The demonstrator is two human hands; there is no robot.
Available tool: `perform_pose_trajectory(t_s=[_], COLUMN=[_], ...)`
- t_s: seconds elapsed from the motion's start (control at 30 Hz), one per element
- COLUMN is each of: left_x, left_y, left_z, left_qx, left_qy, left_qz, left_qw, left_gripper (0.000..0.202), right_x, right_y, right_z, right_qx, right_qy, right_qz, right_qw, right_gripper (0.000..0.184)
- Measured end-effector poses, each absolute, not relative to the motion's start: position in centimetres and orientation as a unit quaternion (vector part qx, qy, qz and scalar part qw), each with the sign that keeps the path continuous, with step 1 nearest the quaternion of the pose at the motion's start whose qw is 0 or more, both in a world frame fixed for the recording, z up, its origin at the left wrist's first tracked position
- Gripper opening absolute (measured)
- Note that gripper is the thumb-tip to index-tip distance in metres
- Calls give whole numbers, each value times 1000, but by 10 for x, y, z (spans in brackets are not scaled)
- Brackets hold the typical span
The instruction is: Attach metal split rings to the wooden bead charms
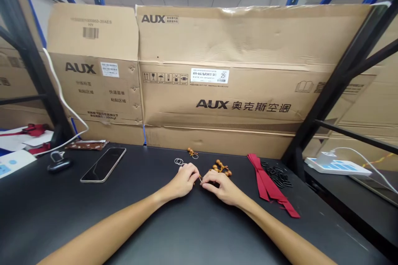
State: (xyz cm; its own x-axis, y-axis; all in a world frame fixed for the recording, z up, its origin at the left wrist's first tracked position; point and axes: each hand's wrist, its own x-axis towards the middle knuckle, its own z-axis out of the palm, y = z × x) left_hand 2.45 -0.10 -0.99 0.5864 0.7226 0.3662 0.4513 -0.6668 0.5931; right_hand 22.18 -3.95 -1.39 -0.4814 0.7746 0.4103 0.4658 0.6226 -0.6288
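Note:
My left hand (pixel 184 180) is closed in a pinch near the middle of the dark table. A bit of orange-brown cord or bead shows at its fingertips, mostly hidden. Close beside it, my right hand (pixel 222 186) pinches a small silver ring (pixel 200 179) between thumb and forefinger. The ring appears to meet the orange-brown piece between the two hands. Just behind my right hand lie several brown wooden beads on cords (pixel 221 167). Loose silver rings (pixel 178 161) rest behind my left hand. Farther back is a beaded cord with a ring on it (pixel 190 152).
Red ribbon strips (pixel 269 182) and a pile of black clips (pixel 277 175) lie at right. A phone (pixel 104 165), a black earbud-like case (pixel 59 165) and a brown packet (pixel 87 145) sit at left. Cardboard panels (pixel 217 112) wall the back; a power strip (pixel 338 167) is far right.

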Motion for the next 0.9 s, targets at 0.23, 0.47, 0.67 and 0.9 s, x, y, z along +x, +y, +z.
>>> perform_pose_trajectory(t_s=[0.23,0.47,0.67,0.9], left_x=[25,25,24,24], left_y=[1,0,-5,-9], left_z=[-13,-10,-7,-5], left_qx=[858,860,864,878], left_qy=[349,347,318,292], left_qz=[302,297,320,310], left_qw=[224,227,222,217], left_gripper=[25,24,21,18], right_x=[221,218,219,220], right_y=[-40,-41,-40,-39], right_z=[-14,-11,-16,-19], right_qx=[-380,-378,-408,-419], right_qy=[-837,-842,-835,-827], right_qz=[201,187,166,153], right_qw=[339,336,329,342], right_gripper=[24,29,32,31])
